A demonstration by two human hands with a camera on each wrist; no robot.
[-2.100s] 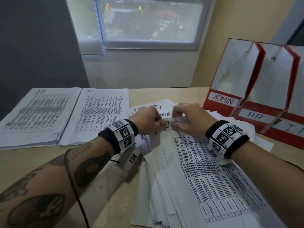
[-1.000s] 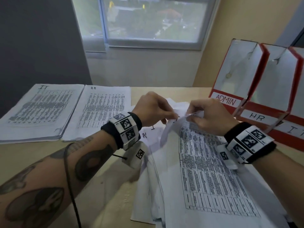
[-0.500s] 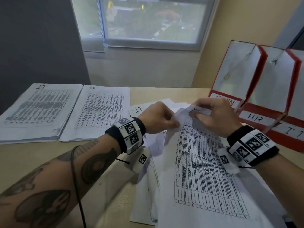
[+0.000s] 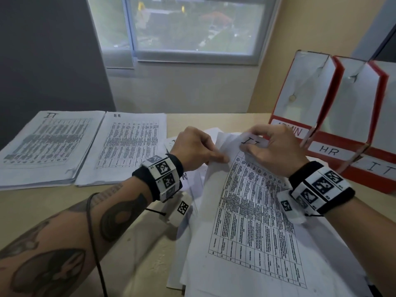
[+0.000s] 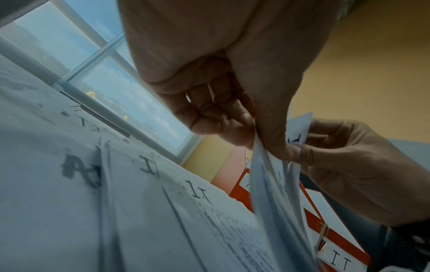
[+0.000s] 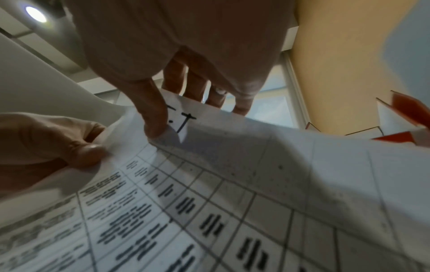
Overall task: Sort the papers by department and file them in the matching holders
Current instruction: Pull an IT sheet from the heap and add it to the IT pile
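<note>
- White paper lies nearest: a loose pile of printed sheets on the beige table, spread like a fan, with the letters "I.T" and "A" at the sheet tops in the left wrist view.
- On top of this pile is the IT sheet, a printed table with "IT" handwritten at its far end; this far end is lifted off the pile and the near end rests on it.
- The left hand pinches the left edge of the IT sheet between thumb and curled fingers; in the left wrist view more than one sheet edge seems to be in this pinch.
- The right hand holds the top edge of the IT sheet, thumb on the printed face beside the letters, fingers behind the paper.
- Both wrists carry black bands with white marker blocks.
- Further left on the table lie two sorted stacks, just beside each other: the IT stack, thick, and the HR stack on its right.
- At the far right stand three red holders in a row, touching: ADMIN holder, its label partly hidden by the right hand, then HR holder, then IT holder.
- Behind the table are a window and a yellow wall.
</note>
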